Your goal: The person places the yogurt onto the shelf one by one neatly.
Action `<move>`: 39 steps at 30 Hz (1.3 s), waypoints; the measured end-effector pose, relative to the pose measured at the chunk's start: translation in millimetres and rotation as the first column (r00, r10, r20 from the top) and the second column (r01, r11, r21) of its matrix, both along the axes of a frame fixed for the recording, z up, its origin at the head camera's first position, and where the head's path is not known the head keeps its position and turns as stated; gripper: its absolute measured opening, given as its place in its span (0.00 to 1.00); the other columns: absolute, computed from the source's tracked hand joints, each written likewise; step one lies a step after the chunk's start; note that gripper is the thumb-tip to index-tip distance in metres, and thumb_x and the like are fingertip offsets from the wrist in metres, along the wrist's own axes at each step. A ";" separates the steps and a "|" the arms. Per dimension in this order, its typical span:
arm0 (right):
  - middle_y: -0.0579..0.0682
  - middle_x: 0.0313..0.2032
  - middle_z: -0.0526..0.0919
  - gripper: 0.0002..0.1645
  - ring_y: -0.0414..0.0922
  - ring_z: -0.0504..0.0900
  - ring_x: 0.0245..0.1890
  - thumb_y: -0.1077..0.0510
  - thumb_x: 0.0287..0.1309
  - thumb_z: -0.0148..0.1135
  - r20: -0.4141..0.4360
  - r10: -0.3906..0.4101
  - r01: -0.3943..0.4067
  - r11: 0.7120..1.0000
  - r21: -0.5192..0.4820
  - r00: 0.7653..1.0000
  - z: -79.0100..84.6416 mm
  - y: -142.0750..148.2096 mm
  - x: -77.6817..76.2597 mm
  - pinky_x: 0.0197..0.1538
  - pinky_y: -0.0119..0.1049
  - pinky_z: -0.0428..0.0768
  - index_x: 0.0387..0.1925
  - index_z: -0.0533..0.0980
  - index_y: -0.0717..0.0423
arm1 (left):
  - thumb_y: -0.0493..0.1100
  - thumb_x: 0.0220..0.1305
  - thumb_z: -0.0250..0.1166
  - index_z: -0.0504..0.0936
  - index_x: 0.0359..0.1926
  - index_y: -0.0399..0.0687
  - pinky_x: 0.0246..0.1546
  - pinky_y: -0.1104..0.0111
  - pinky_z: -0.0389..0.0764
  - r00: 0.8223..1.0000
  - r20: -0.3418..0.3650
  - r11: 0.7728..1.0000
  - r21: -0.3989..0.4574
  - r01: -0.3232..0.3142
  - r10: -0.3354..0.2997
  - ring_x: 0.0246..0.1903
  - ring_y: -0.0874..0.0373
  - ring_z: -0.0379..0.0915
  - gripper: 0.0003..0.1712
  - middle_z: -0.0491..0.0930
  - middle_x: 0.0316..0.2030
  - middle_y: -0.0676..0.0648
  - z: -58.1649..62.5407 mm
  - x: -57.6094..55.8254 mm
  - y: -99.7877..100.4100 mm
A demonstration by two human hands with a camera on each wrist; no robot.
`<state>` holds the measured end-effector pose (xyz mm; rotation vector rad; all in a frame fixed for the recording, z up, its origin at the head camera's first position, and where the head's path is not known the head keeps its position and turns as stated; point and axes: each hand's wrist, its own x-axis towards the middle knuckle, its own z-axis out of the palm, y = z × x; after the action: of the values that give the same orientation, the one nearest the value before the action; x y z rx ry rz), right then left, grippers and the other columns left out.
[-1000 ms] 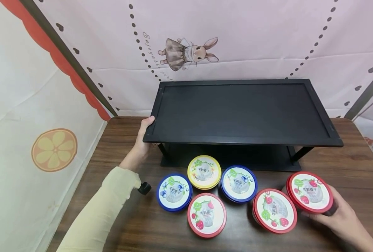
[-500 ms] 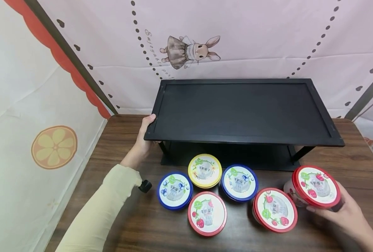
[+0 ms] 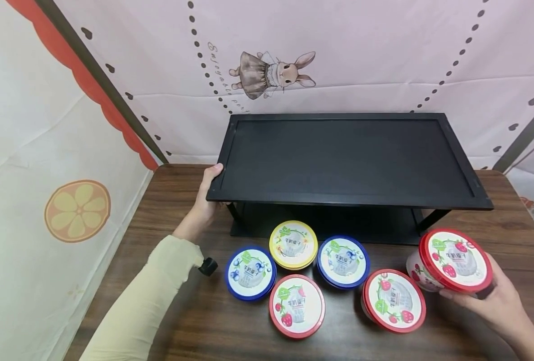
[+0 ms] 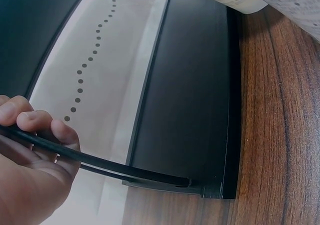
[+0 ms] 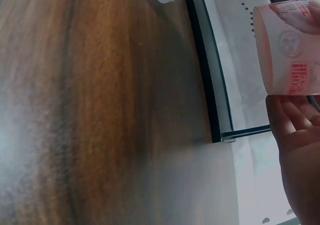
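My left hand (image 3: 205,198) grips the left side of a black two-tier rack (image 3: 348,160). In the left wrist view its fingers (image 4: 31,120) curl round the rack's thin side bar (image 4: 115,166). At the right, my right hand (image 3: 503,303) holds a strawberry-printed tub (image 3: 458,260) with a red lid, tilted and raised over the table. The right wrist view shows that tub's pale side and base, with fingers (image 5: 281,116) along it. Just left of it stands another red-lidded tub (image 3: 394,302).
In front of the rack stand a yellow-lidded tub (image 3: 293,244), two blue-lidded tubs, one at the left (image 3: 250,274) and one in the middle (image 3: 343,262), and a red-lidded tub (image 3: 296,307). The rack's lower shelf (image 3: 339,223) lies behind them. A printed cloth (image 3: 361,60) hangs behind the table.
My right hand has lifted the strawberry tub and carried it slightly right, so more of its side shows. My left hand has stayed on the rack; the other tubs have not moved.
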<state>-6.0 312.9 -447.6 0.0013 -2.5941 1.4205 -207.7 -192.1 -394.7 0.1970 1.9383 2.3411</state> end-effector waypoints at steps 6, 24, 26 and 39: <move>0.31 0.55 0.67 0.58 0.29 0.66 0.53 0.76 0.41 0.74 -0.014 -0.017 0.017 1.000 -0.021 1.000 7.7 -2.1 -2.5 0.40 0.16 0.71 0.70 0.58 0.45 | 0.64 0.68 0.47 0.73 0.28 0.51 0.13 0.71 0.54 1.000 -0.022 1.000 -0.019 0.018 -0.018 0.11 0.65 0.62 0.25 0.73 0.13 0.55 -0.6 -0.2 -0.8; 0.30 0.56 0.67 0.61 0.31 0.66 0.52 0.77 0.35 0.77 -0.082 -0.046 0.047 0.999 0.011 0.996 24.4 -17.2 -3.7 0.42 0.15 0.70 0.70 0.59 0.48 | 0.68 0.66 0.48 0.75 0.28 0.51 0.14 0.68 0.55 0.998 -0.052 0.998 -0.039 0.039 -0.041 0.11 0.60 0.59 0.29 0.72 0.13 0.53 -4.2 -1.9 -3.7; 0.30 0.56 0.68 0.61 0.31 0.66 0.53 0.77 0.34 0.77 -0.086 -0.039 0.040 0.999 0.010 0.996 24.5 -18.2 -4.0 0.42 0.15 0.70 0.70 0.59 0.50 | 0.68 0.66 0.48 0.75 0.28 0.51 0.14 0.68 0.55 0.998 -0.050 0.999 -0.033 0.039 -0.040 0.11 0.60 0.59 0.29 0.72 0.13 0.53 -4.6 -2.1 -3.8; 0.33 0.56 0.71 0.61 0.33 0.69 0.52 0.76 0.30 0.80 -0.113 0.032 -0.031 0.999 0.018 0.993 35.8 -26.7 -11.8 0.41 0.17 0.72 0.69 0.62 0.54 | 0.65 0.68 0.48 0.74 0.25 0.51 0.15 0.71 0.61 0.999 -0.040 1.000 -0.012 0.016 -0.017 0.11 0.60 0.59 0.27 0.70 0.13 0.54 -2.6 -0.5 -2.5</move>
<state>-17.8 286.2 -411.7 0.1220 -2.5239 1.3679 -208.2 -194.6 -397.3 0.2601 1.9599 2.3331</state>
